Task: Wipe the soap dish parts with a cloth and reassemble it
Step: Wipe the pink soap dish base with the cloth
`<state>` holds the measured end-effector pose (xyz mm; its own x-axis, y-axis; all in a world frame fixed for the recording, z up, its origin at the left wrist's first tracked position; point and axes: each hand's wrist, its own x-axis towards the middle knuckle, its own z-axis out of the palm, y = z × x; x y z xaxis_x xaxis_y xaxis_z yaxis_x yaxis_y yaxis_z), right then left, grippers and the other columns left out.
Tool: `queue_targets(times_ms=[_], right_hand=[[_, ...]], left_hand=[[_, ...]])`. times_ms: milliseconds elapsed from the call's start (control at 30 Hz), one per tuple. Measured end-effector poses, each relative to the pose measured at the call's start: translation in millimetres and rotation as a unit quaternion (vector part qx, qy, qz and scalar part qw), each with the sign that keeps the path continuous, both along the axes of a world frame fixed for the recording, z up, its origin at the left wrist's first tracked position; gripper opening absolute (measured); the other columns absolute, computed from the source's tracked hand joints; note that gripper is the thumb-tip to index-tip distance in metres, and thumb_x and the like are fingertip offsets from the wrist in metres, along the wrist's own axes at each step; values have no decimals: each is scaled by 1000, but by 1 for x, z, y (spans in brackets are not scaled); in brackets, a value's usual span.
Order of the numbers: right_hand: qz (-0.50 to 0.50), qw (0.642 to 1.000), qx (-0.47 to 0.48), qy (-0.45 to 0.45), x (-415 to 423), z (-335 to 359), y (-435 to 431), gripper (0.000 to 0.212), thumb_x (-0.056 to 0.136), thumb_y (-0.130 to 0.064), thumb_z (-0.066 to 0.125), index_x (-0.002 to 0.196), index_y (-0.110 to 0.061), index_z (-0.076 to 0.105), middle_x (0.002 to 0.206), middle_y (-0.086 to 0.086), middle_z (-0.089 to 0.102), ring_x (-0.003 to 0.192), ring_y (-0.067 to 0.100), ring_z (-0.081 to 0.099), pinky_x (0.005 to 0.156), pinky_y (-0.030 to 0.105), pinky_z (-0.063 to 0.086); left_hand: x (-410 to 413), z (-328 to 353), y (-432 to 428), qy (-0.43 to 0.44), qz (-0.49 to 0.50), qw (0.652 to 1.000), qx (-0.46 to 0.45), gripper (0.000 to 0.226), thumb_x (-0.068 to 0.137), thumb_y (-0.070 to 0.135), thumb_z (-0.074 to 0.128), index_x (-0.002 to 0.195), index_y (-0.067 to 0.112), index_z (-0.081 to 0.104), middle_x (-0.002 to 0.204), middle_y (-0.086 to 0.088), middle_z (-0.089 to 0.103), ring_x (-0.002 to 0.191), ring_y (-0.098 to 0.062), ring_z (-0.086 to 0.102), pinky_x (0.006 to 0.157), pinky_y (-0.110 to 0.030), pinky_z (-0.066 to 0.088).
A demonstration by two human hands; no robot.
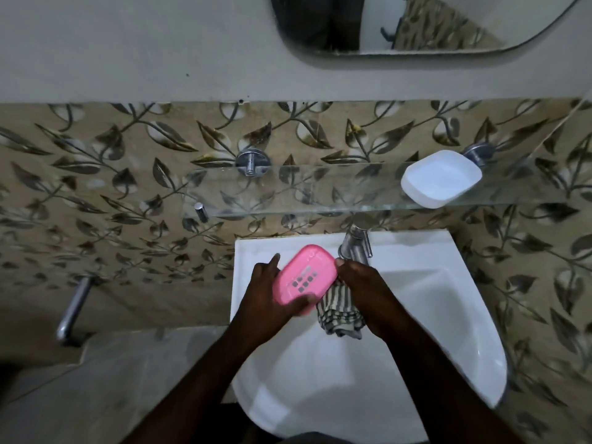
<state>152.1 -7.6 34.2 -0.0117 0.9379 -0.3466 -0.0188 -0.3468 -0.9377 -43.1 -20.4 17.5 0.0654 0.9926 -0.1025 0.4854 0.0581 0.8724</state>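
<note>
- Left hand (269, 293) grips pink drainer (304, 278) over sink (448, 315), fingers curled round its edges; long axis runs 8 to 2 o'clock
- Right hand (365, 293) clutches striped cloth (339, 312), fingertips at the drainer's 3 o'clock end
- White base (440, 177) sits on glass shelf (320, 193), 2 o'clock from the hands — right hand nearer

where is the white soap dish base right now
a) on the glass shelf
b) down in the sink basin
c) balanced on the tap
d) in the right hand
a: the white soap dish base sits on the glass shelf above the tap, while the left hand holds the pink drain tray and the right hand grips the striped cloth.
</note>
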Motion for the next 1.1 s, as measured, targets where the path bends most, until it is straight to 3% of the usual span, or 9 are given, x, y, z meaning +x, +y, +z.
queue_targets(times_ms=[100,200,333,467,567,700,833,967,1100], right_hand=[[64,997,35,-31,19,8,3,41,98,-36,52,81,1,57,74,16,60,71,25,57,70,40,44],[125,990,59,-41,25,15,5,37,97,-36,53,72,-10,61,71,9,57,70,21,49,67,36,38],[156,978,96,-98,26,20,6,40,98,-37,51,77,-6,64,69,8,57,64,17,45,64,34,36],[135,984,76,-85,36,19,8,29,96,-32,56,119,-17,64,103,-1,70,89,6,63,84,28,47],[102,994,31,-17,45,19,7,63,88,-30,69,143,-23,40,131,-7,56,114,10,60,100,30,45],[42,997,16,70,60,30,-1,48,78,-5,76,121,-10,56,105,13,73,89,26,73,78,38,58],[-4,992,86,96,58,46,-12,26,80,2,70,101,-12,68,93,12,75,80,24,72,69,34,58],[25,987,111,115,39,58,-24,26,82,1,68,101,-17,71,96,11,75,85,25,71,75,36,58],[15,981,61,183,22,65,-31,25,88,-1,62,106,-17,68,105,16,73,95,34,71,78,40,58]], left_hand=[[2,9,7,-254,41,956,-141,94,60,89,55,122,20,67,112,-6,72,104,-26,69,85,-33,56],[8,12,9,-386,-2,892,-233,77,84,74,31,127,19,64,124,-11,68,115,-28,65,92,-40,54],[31,7,-4,-534,1,786,-311,83,79,68,52,136,7,54,134,-20,59,114,-35,62,95,-53,51],[43,3,-15,-600,-7,743,-297,90,66,58,79,134,4,56,133,-23,58,113,-38,61,93,-60,50],[42,2,-19,-638,5,721,-269,91,68,51,80,139,3,50,139,-24,52,122,-39,53,98,-62,45],[37,9,-21,-636,10,727,-259,77,69,49,80,131,7,60,128,-24,61,116,-39,60,95,-59,48],[35,18,-12,-624,11,735,-265,82,75,45,75,145,16,44,133,-25,54,114,-41,59,94,-55,48],[38,22,-6,-627,48,733,-261,69,85,36,58,146,9,41,127,-21,57,111,-34,58,104,-48,40],[34,27,-7,-650,19,710,-270,69,78,34,65,135,-2,52,123,-24,62,110,-36,61,102,-46,46]])
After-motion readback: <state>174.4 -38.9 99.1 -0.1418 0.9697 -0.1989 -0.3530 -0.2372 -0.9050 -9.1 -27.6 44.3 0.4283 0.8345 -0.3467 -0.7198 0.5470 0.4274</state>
